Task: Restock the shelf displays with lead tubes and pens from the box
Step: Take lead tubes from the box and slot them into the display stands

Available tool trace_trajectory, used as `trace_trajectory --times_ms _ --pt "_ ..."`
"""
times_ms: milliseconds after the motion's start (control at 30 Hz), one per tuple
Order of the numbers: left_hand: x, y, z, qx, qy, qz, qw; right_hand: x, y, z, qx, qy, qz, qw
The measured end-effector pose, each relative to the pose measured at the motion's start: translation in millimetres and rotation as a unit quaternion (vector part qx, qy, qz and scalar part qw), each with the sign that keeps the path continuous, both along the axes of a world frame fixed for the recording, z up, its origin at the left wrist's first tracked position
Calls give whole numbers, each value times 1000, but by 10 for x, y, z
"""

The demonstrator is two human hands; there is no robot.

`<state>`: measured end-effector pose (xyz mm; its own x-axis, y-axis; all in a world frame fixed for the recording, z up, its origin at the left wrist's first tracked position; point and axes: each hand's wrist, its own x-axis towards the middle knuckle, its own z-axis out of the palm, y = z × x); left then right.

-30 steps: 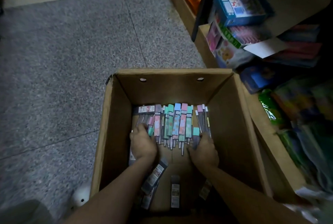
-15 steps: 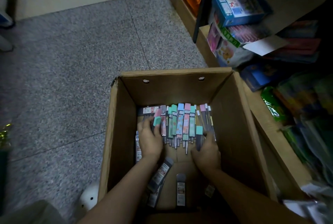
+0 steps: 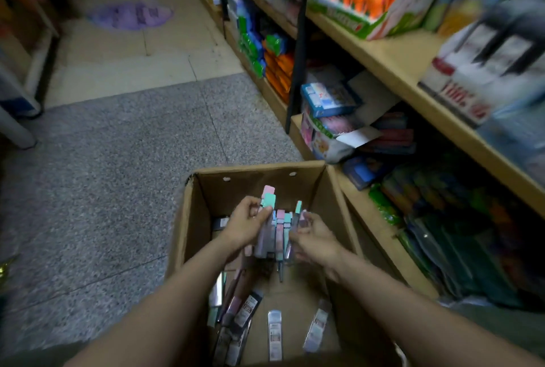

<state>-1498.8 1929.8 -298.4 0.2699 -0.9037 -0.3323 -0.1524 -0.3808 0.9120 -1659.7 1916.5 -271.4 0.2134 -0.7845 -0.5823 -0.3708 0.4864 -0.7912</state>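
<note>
An open cardboard box [image 3: 188, 219] stands on the floor beside the shelves. Between my hands, lifted above the box floor, is a bundle of pastel pens and lead tubes [image 3: 278, 231] with pink, teal and blue caps. My left hand [image 3: 244, 225] grips the bundle's left side, thumb and fingers curled round it. My right hand [image 3: 315, 236] grips its right side. Several loose lead tubes [image 3: 274, 334] in dark and clear packs lie on the box bottom near me.
A wooden shelf unit [image 3: 392, 59] runs along the right, packed with colourful boxes and packets; a blue box [image 3: 327, 99] sits on the low shelf just past the cardboard box. Grey speckled floor [image 3: 118, 174] lies to the left, with a white stand leg [image 3: 14, 127] at far left.
Both hands closed round the pens that lay flat at the box's far end and lifted them up as one bundle. The view tilted up, showing more of the shelves.
</note>
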Motion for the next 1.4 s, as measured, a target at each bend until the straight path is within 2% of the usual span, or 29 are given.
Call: trace_trajectory --times_ms 100,200,267,333,400,467,633,833,1000,1167,1300,1400 --pt "37 -82 567 -20 -85 -120 989 -138 13 602 12 -94 11 995" --pt "54 -129 1095 -29 -157 -214 964 -300 78 1114 -15 -139 28 990" --pt "37 -136 1323 -46 -164 -241 955 -410 146 1390 -36 -159 34 986" --pt "-3 -124 1474 -77 -164 -229 956 -524 213 1599 -39 -179 30 983" --pt "-81 -111 1594 -110 -129 -194 966 -631 281 1768 -43 -191 24 980" --pt "-210 -88 1713 -114 -43 -175 977 -727 330 1913 -61 -193 16 979" --pt "-675 21 1972 -93 102 -212 967 -961 371 2184 -79 -181 -65 978" --pt "-978 41 2110 -71 147 -239 957 -1191 443 2385 -85 -141 -72 984" --pt "-1140 6 2225 -54 195 -246 948 -1316 372 2552 -184 -84 -117 972" --pt "-1323 -31 2370 -76 238 -281 927 -1479 213 2632 -311 31 -151 938" --pt "-1385 -125 2404 -92 237 -272 928 -1723 124 2834 -377 137 -147 904" --pt "-1411 -220 2407 -92 285 -233 925 -1948 -30 3125 -421 181 -172 872"
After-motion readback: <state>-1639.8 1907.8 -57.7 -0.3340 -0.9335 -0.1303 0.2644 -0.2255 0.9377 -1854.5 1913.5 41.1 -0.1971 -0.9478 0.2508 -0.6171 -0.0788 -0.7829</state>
